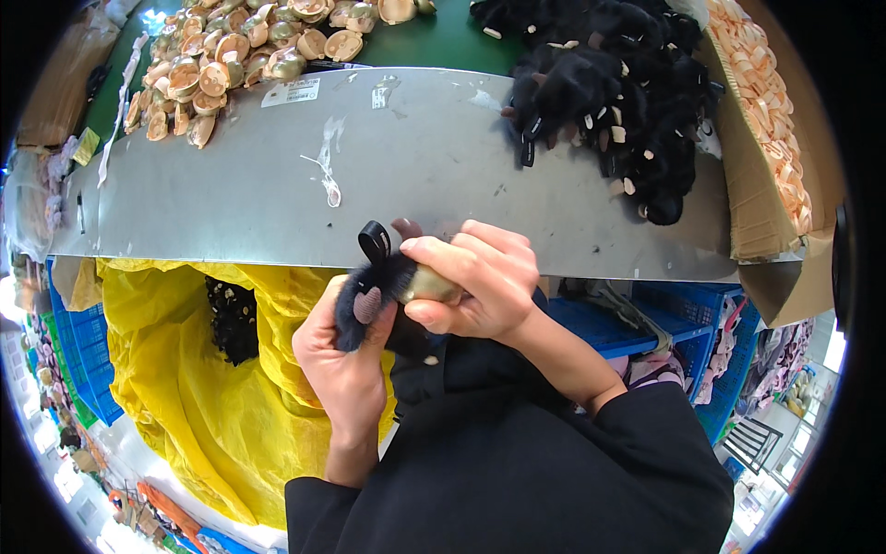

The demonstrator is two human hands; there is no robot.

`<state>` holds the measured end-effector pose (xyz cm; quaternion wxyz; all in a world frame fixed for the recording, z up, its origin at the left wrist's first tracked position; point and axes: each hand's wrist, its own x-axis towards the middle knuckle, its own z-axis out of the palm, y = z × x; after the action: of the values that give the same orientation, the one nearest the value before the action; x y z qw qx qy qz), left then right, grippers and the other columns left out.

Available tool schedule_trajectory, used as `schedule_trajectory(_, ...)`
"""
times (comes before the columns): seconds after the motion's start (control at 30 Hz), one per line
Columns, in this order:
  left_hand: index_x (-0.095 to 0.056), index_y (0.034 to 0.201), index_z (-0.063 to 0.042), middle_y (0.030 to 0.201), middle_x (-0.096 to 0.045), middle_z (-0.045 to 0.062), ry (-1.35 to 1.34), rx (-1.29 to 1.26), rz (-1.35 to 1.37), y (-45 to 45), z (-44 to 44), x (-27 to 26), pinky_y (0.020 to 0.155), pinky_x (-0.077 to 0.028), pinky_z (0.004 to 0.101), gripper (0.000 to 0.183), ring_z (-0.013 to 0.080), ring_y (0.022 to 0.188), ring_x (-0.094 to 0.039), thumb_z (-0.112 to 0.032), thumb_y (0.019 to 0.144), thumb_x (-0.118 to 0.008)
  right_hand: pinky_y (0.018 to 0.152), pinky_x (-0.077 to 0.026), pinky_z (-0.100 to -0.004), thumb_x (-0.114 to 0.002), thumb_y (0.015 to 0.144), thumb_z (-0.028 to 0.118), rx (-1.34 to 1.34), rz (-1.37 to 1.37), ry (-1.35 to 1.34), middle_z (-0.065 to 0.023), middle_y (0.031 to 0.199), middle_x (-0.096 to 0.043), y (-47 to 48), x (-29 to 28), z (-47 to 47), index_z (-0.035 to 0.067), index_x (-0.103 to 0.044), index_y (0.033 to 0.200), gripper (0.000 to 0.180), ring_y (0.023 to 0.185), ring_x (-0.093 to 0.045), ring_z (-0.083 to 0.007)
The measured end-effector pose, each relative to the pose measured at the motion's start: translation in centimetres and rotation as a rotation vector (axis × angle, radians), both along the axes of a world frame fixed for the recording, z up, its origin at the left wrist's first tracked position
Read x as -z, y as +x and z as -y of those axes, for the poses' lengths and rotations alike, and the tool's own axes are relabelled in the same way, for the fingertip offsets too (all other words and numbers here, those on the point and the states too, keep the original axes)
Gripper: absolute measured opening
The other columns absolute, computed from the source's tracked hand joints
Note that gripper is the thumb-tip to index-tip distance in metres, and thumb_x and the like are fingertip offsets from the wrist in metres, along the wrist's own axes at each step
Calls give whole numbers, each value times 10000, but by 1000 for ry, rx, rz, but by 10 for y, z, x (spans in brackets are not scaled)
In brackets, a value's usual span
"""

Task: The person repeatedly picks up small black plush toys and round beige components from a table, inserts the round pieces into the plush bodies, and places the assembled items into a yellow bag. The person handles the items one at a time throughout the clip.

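Note:
Above the near edge of the grey metal tabletop, my left hand grips a small black plush toy. The toy has brownish-mauve ears and a black ribbon loop standing up from it. In my right hand is a rounded shell, gold-beige and apparently plastic, pinched between thumb and fingers. The shell sits against one end of the toy; whether it is fastened there is hidden by my fingers. A dark furry part with a pale tip hangs below my hands.
Gold-and-peach plastic shells lie heaped at the back left. Black plush toys are piled at the back right, beside a cardboard box of peach-coloured pieces. A yellow bag hangs below the table edge; blue crates stand right.

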<state>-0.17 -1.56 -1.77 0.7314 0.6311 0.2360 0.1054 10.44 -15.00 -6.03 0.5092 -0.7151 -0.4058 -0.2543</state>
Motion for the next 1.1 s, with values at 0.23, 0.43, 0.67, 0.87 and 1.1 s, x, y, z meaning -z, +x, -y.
schedule_trajectory(0.23,-637,1009,-8,912,-611,-43,2,-48,19,3,19,9,714,-393,151,125,-2,809,-510,-18,937,-739,443,-397,-266,-778,901,347,157,87,-76,-25,575,-539,4,-3,2,-29,-744,1038,402,457,-476,-147)
schedule_trajectory(0.43,-542,1009,-56,872,-582,-54,-142,75,126,19,6,22,698,-388,145,238,-13,796,-506,-28,920,-761,450,-404,-280,-760,913,268,160,-47,-89,-45,612,-586,-3,0,0,-46,-746,1046,340,458,-487,-159)
schedule_trajectory(0.67,-547,1007,-57,925,-626,-32,-240,159,42,18,0,8,769,-439,165,279,3,838,-552,4,866,-781,540,-458,-272,-775,890,269,-98,-397,-104,-58,672,-588,3,-18,24,-3,-730,1140,372,544,-545,-161)
schedule_trajectory(0.87,-571,1011,-45,1006,-653,-8,-286,227,29,7,-7,14,841,-479,202,305,38,910,-597,83,813,-765,902,-482,-290,-831,833,474,-743,-1352,234,-32,1071,-599,2,2,35,19,-632,1217,628,1019,-584,-145)
schedule_trajectory(1.1,-583,1018,-19,1023,-664,32,-338,331,105,0,-13,-4,867,-493,236,262,79,948,-619,66,827,-741,703,-491,-224,-902,761,421,-1032,-1694,365,-18,982,-621,-19,6,31,11,-624,1180,649,844,-577,-81)
